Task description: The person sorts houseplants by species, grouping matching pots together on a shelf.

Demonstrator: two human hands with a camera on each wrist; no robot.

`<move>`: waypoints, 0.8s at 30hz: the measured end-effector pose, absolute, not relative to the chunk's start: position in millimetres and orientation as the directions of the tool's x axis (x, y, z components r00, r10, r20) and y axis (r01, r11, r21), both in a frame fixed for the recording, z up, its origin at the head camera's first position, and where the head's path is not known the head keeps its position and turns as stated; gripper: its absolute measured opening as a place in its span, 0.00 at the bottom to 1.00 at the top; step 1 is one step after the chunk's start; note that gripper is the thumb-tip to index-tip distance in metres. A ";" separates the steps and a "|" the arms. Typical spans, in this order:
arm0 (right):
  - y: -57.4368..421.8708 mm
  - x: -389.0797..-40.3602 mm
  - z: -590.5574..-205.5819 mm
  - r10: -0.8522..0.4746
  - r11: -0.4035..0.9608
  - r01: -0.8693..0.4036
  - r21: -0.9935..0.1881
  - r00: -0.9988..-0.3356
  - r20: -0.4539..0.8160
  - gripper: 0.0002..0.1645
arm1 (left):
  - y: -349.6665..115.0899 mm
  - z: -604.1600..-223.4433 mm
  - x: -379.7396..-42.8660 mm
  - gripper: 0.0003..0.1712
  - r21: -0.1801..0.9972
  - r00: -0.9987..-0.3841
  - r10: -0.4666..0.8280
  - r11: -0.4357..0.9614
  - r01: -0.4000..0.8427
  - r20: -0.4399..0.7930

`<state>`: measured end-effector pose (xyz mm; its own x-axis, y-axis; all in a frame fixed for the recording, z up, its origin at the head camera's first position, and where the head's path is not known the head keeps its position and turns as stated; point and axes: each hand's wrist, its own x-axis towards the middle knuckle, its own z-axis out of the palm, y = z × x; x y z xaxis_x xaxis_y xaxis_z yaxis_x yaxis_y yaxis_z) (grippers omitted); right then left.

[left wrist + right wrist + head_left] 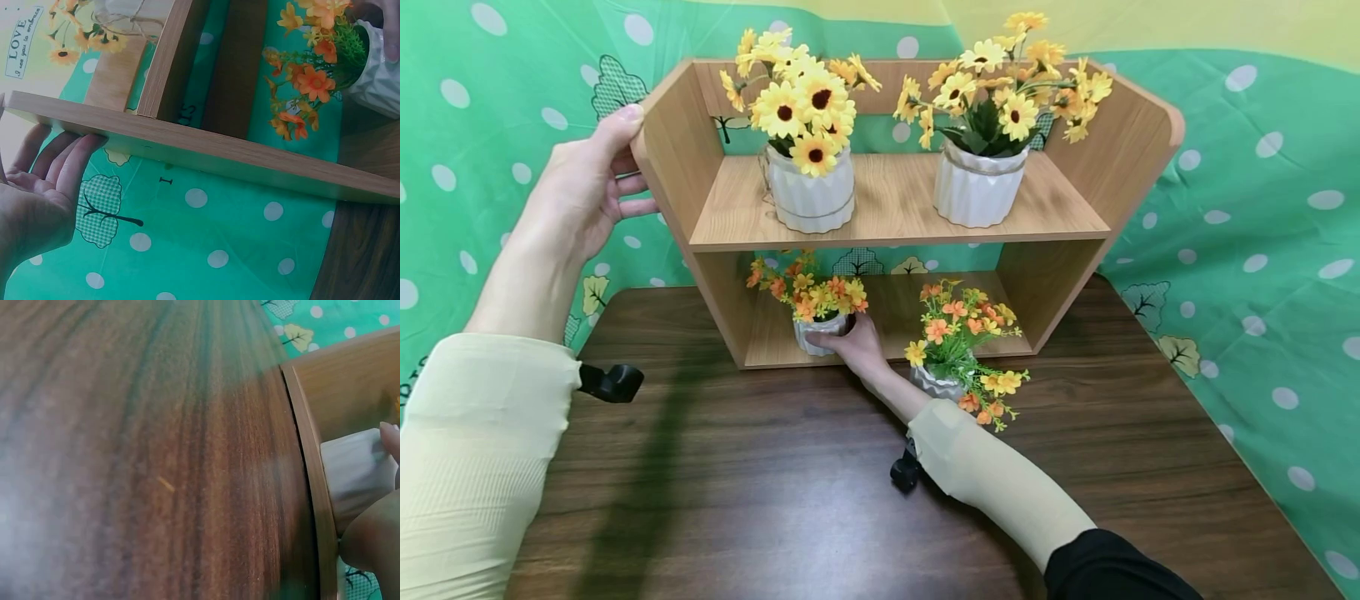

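Note:
A two-tier wooden shelf (895,242) stands on the table. My left hand (583,183) holds the upper front corner of its left side panel, thumb on the edge; in the left wrist view the fingertips (90,142) are against the panel's outer face. My right hand (859,343) grips a white flowerpot (814,335) with orange and yellow flowers (808,292) at the left of the lower tier. The right wrist view shows that pot (356,465) upright inside the shelf, thumb on its side. Part of the pot is hidden by the hand.
Another white pot (936,383) with orange and yellow flowers stands in front of the shelf, beside my right forearm. Two larger white pots, left (812,196) and right (977,187), hold yellow daisies on the upper tier. A green dotted cloth (1247,167) hangs behind the dark table (760,500).

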<state>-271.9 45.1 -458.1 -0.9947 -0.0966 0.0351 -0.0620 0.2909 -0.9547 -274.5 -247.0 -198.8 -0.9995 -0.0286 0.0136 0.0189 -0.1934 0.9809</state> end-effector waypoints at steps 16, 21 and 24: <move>49.1 -257.6 -457.0 -0.073 0.281 -0.051 -0.958 -0.997 0.032 0.63 | -246.9 -198.0 -274.0 0.25 0.983 -0.999 -0.033 -0.185 0.020 0.014; 51.9 -253.2 -458.0 -0.102 0.216 -0.101 -0.971 -0.992 0.080 0.57 | -246.7 -198.0 -273.7 0.26 0.982 -0.999 -0.029 -0.185 0.020 0.015; 54.5 -249.4 -458.9 -0.129 0.187 -0.132 -0.973 -0.986 0.109 0.54 | -246.4 -198.1 -273.6 0.25 0.982 -0.999 -0.028 -0.186 0.022 0.017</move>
